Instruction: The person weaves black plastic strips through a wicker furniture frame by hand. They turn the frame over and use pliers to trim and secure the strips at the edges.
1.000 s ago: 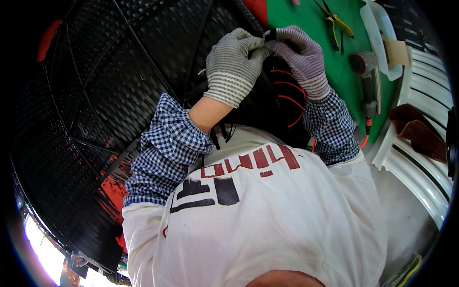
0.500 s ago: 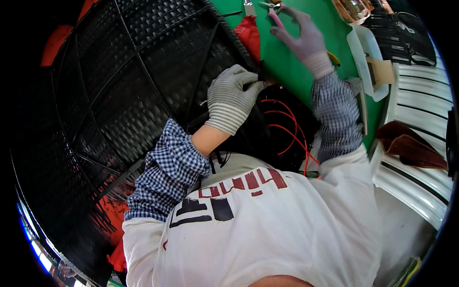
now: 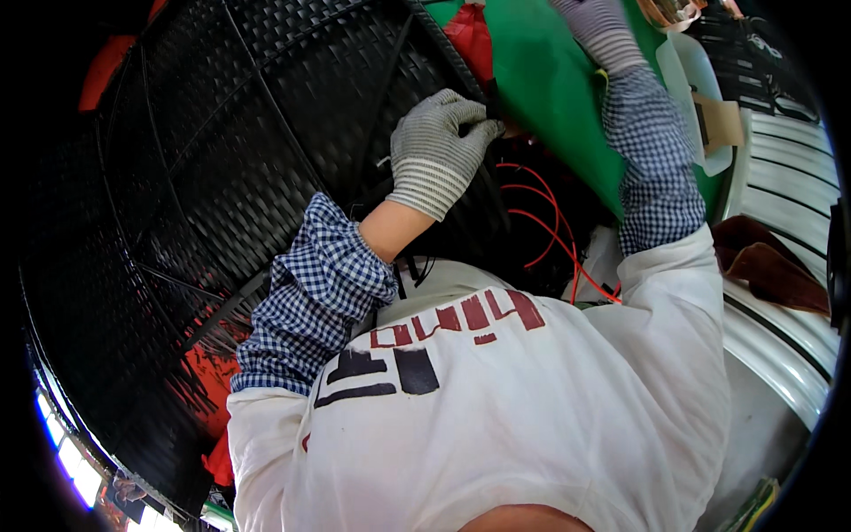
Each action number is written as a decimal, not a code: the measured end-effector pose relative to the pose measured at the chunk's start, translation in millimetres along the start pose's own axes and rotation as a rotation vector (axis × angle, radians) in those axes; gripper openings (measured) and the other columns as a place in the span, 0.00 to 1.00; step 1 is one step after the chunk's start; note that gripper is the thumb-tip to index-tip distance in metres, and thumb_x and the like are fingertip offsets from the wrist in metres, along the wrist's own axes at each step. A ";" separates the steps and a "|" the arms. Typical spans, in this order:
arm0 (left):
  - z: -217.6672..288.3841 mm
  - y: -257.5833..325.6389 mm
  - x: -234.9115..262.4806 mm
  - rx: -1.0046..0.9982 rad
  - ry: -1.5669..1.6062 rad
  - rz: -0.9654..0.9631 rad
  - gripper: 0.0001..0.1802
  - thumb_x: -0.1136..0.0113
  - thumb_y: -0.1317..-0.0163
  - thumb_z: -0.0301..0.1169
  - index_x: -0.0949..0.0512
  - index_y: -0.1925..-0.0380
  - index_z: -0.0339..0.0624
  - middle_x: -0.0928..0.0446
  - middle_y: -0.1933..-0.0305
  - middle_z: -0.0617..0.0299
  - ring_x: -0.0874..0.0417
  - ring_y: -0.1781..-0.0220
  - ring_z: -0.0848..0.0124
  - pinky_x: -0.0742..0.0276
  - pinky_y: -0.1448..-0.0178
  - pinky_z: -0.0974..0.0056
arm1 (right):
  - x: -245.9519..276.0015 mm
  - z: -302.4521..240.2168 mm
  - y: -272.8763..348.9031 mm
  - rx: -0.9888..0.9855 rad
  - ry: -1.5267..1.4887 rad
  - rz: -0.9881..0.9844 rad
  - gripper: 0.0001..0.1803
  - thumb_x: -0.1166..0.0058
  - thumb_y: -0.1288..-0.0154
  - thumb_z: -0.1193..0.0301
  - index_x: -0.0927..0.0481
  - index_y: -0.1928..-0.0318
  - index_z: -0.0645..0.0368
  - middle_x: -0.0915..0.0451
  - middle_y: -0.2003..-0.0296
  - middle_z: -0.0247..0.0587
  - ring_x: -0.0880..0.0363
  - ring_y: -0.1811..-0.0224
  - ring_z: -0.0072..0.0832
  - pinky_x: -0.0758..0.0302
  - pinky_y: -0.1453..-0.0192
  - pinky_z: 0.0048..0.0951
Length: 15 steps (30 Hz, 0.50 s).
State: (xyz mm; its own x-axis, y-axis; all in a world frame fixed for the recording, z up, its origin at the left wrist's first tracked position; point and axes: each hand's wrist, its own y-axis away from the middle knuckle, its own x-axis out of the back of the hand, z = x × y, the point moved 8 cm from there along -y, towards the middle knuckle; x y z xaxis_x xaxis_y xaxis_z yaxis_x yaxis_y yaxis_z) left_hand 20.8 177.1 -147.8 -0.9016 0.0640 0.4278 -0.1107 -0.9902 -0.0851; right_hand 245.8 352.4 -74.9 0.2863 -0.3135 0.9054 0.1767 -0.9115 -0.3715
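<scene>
At the right edge of the black woven wicker panel (image 3: 222, 177), L hand (image 3: 439, 142) in grey knit glove, fingers curled together, pinching the panel's dark rim strip. Red wires (image 3: 550, 230) loop just below-right of that grip. R hand (image 3: 594, 22) reaches up over the green mat (image 3: 550, 89), right of the panel; mostly cut off at top, grip can't tell. White plastic container (image 3: 700, 97) further right.

My right hand (image 3: 596, 27) has left the black woven panel (image 3: 266, 133), reaching up the green bench (image 3: 550, 80), seemingly past view.
</scene>
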 end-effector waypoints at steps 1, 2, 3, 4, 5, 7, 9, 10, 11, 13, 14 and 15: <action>-7.3 0.8 0.6 0.021 -0.024 0.007 0.15 0.25 0.41 0.39 0.11 0.60 0.41 0.15 0.60 0.62 0.13 0.59 0.64 0.19 0.51 0.62 | 15.7 -16.4 4.4 -0.043 -0.298 -0.018 0.30 0.38 0.34 0.60 0.24 0.36 0.60 0.16 0.53 0.54 0.16 0.54 0.51 0.18 0.48 0.42; -2.8 1.6 -7.1 0.003 -0.001 -0.025 0.15 0.25 0.41 0.39 0.11 0.60 0.41 0.15 0.60 0.62 0.13 0.59 0.64 0.19 0.51 0.62 | 48.3 -21.5 24.6 -0.121 -0.552 -0.007 0.27 0.39 0.33 0.64 0.24 0.36 0.61 0.16 0.55 0.53 0.15 0.57 0.50 0.17 0.50 0.40; -2.3 1.8 -9.7 -0.011 0.008 -0.014 0.15 0.25 0.41 0.39 0.11 0.60 0.42 0.14 0.60 0.62 0.13 0.59 0.64 0.18 0.51 0.62 | 64.3 -31.6 45.8 -0.128 -0.549 -0.006 0.27 0.39 0.33 0.64 0.24 0.36 0.61 0.16 0.55 0.53 0.15 0.57 0.50 0.17 0.50 0.40; -2.1 2.5 -11.0 -0.021 0.015 -0.001 0.15 0.25 0.41 0.39 0.11 0.59 0.42 0.14 0.60 0.62 0.13 0.59 0.64 0.18 0.51 0.62 | 64.6 -37.1 69.7 -0.258 -0.630 -0.145 0.28 0.37 0.34 0.66 0.25 0.35 0.62 0.16 0.56 0.53 0.16 0.56 0.49 0.18 0.50 0.40; -1.9 3.0 -9.3 0.001 -0.015 0.001 0.15 0.24 0.42 0.38 0.11 0.59 0.42 0.14 0.60 0.61 0.12 0.59 0.64 0.17 0.51 0.62 | 52.3 -39.1 84.0 -0.375 -0.723 -0.295 0.30 0.36 0.35 0.67 0.25 0.34 0.62 0.17 0.56 0.53 0.16 0.55 0.49 0.18 0.50 0.39; -6.9 4.8 -12.0 0.036 0.017 0.010 0.15 0.23 0.43 0.38 0.11 0.59 0.42 0.13 0.60 0.61 0.12 0.59 0.65 0.17 0.50 0.62 | 32.6 -20.2 111.9 -0.223 -0.507 -0.452 0.34 0.30 0.35 0.59 0.25 0.32 0.56 0.16 0.46 0.46 0.17 0.45 0.38 0.20 0.38 0.36; -9.6 6.9 -12.7 0.066 0.037 0.021 0.16 0.22 0.43 0.37 0.11 0.58 0.43 0.12 0.59 0.59 0.12 0.58 0.67 0.17 0.49 0.63 | 32.5 -53.2 136.4 -0.019 -0.451 -0.413 0.35 0.29 0.36 0.58 0.24 0.32 0.57 0.18 0.45 0.47 0.17 0.45 0.39 0.20 0.38 0.37; -11.1 8.2 -13.6 0.071 0.035 0.022 0.16 0.22 0.43 0.37 0.11 0.58 0.43 0.12 0.59 0.59 0.12 0.58 0.67 0.17 0.49 0.63 | 38.5 -76.3 149.5 0.186 -0.390 -0.369 0.36 0.28 0.38 0.57 0.24 0.33 0.59 0.19 0.44 0.48 0.17 0.45 0.40 0.20 0.38 0.37; -12.8 8.8 -15.7 0.087 0.060 0.011 0.16 0.22 0.43 0.37 0.12 0.57 0.43 0.12 0.59 0.60 0.12 0.58 0.67 0.18 0.49 0.64 | 40.1 -78.4 160.6 0.182 -0.388 -0.370 0.36 0.28 0.38 0.57 0.24 0.33 0.59 0.19 0.44 0.48 0.17 0.45 0.40 0.20 0.38 0.37; -17.4 9.3 -20.0 0.109 0.103 -0.008 0.16 0.22 0.42 0.37 0.12 0.56 0.43 0.12 0.58 0.60 0.12 0.58 0.69 0.18 0.49 0.65 | 34.4 -81.5 178.3 0.190 -0.313 -0.449 0.39 0.27 0.39 0.57 0.26 0.31 0.56 0.21 0.46 0.50 0.18 0.47 0.44 0.20 0.40 0.38; -18.6 9.2 -20.2 0.113 0.101 -0.006 0.16 0.22 0.42 0.37 0.12 0.56 0.43 0.12 0.58 0.60 0.12 0.58 0.69 0.18 0.49 0.65 | 34.0 -82.3 181.3 0.193 -0.316 -0.452 0.39 0.27 0.39 0.57 0.26 0.31 0.56 0.21 0.46 0.50 0.18 0.47 0.44 0.20 0.40 0.38; -16.5 8.7 -19.2 0.092 0.087 -0.004 0.16 0.23 0.42 0.37 0.12 0.55 0.43 0.12 0.58 0.60 0.12 0.57 0.69 0.18 0.49 0.65 | 31.7 -80.8 183.6 0.169 -0.300 -0.467 0.39 0.27 0.39 0.57 0.26 0.31 0.55 0.21 0.48 0.50 0.18 0.48 0.44 0.20 0.41 0.39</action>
State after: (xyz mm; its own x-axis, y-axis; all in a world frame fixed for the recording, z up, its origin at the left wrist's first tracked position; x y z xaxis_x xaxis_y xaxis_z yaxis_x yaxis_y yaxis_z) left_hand 30.3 169.3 -171.6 -0.9347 0.0748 0.3475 -0.0795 -0.9968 0.0006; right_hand 211.3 153.6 -97.8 0.3917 0.2234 0.8926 0.4891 -0.8722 0.0036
